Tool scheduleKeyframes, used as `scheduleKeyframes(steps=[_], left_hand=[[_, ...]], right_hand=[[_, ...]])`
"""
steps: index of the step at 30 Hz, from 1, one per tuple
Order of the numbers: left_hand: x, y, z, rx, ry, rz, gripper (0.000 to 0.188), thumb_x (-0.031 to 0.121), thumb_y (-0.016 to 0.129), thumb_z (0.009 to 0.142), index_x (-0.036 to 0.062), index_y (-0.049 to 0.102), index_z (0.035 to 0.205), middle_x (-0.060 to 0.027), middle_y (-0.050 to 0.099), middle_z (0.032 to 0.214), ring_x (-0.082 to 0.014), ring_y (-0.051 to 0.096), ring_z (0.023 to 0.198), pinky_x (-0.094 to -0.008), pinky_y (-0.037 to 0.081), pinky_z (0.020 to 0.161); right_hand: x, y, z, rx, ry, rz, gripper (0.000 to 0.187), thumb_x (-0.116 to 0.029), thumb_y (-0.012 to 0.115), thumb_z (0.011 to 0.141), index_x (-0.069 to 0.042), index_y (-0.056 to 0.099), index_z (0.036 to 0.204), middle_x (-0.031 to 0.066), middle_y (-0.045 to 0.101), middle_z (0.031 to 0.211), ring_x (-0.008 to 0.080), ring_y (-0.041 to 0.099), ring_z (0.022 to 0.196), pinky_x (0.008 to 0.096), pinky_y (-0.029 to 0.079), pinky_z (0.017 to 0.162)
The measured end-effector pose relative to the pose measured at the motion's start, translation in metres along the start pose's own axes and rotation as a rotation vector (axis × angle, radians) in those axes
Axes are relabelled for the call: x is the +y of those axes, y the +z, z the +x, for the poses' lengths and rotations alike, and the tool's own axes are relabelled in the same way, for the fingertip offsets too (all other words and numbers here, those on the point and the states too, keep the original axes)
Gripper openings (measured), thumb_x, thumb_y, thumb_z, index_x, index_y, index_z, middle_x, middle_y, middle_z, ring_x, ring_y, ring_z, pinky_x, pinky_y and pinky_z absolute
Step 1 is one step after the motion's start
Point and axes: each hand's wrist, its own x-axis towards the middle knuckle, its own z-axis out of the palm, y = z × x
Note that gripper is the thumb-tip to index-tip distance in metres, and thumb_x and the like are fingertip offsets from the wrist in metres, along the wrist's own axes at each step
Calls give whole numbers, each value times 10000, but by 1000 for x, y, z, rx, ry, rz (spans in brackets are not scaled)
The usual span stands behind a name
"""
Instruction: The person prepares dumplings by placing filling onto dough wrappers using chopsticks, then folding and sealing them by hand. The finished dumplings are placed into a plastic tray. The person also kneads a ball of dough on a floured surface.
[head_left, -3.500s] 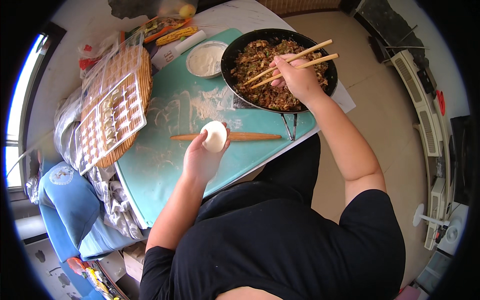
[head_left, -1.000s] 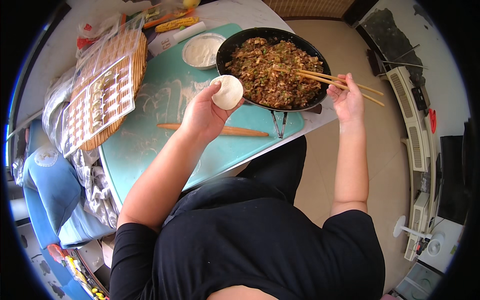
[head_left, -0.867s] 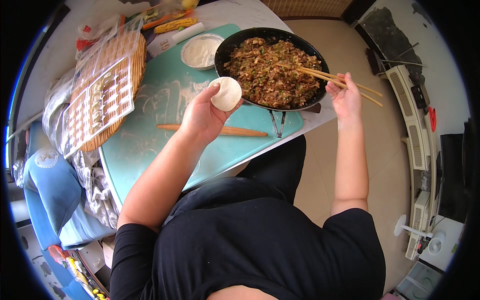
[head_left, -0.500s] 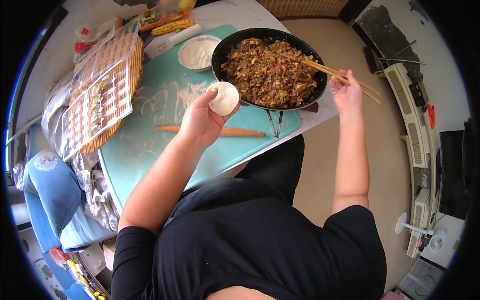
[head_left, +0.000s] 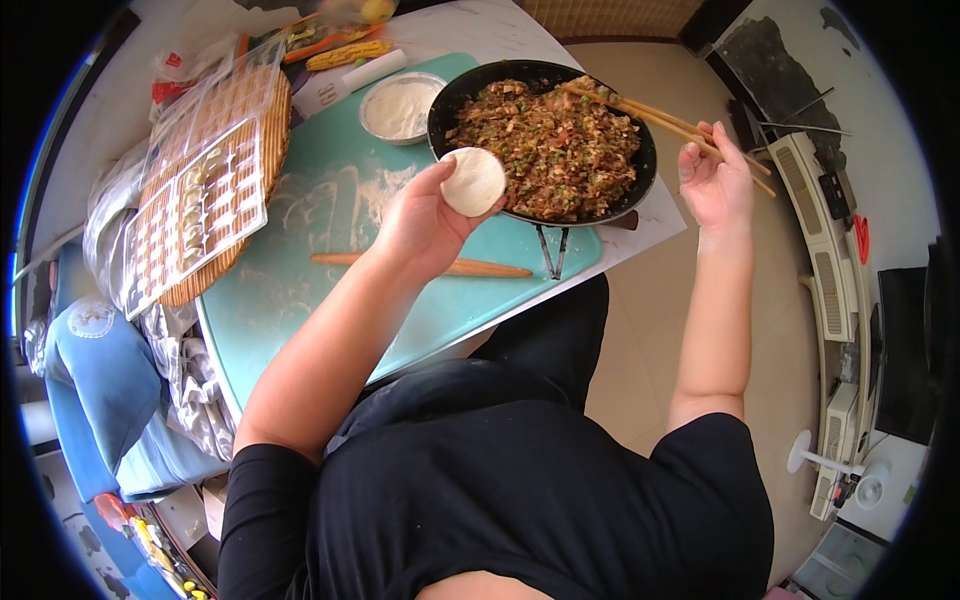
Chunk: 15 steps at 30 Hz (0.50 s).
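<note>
My left hand (head_left: 425, 228) is closed on a round white dumpling wrapper (head_left: 473, 182), thumb on top, held at the near left rim of a black frying pan (head_left: 645, 190). Chopped brown filling (head_left: 545, 150) with green bits heaps up in the pan. Out past the pan's right side, my right hand (head_left: 718, 180) grips a pair of wooden chopsticks (head_left: 668, 120). Their tips are at the filling's far right, where a small clump stands up. Behind my left wrist a wooden rolling pin (head_left: 485, 268) lies on the floured green mat (head_left: 310, 215).
A bowl of flour (head_left: 400, 107) stands left of the pan. Farther left, a round woven tray (head_left: 275, 130) carries a clear compartment tray (head_left: 195, 210) with one row of dumplings. Corn cobs (head_left: 348, 55) lie at the back. The table edge runs just this side of the mat.
My left hand has moved a little right and up with the wrapper, nearer the pan. My right hand has shifted right and slightly up, and the chopstick tips are farther back in the filling.
</note>
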Motion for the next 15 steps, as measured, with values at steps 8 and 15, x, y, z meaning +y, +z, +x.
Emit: scheduleKeyframes(steps=[8,15], left_hand=[[-7,13,-7,-137,-28,-48,395,256,339,964,-41,426,1208,-180,508,1223,-302,507,1138,-446,394,1007],[-11,4,-15,-28,-18,0,314,121,443,911,-78,456,1154,-187,517,1192,-297,513,1122,-439,432,978]], right_hand=[[44,40,-47,-151,-70,-281,302,-270,473,931,18,566,932,95,595,713,215,619,579,342,551,577],[55,61,-80,-327,-211,-486,282,-222,462,943,36,573,971,98,602,745,191,626,605,295,558,572]])
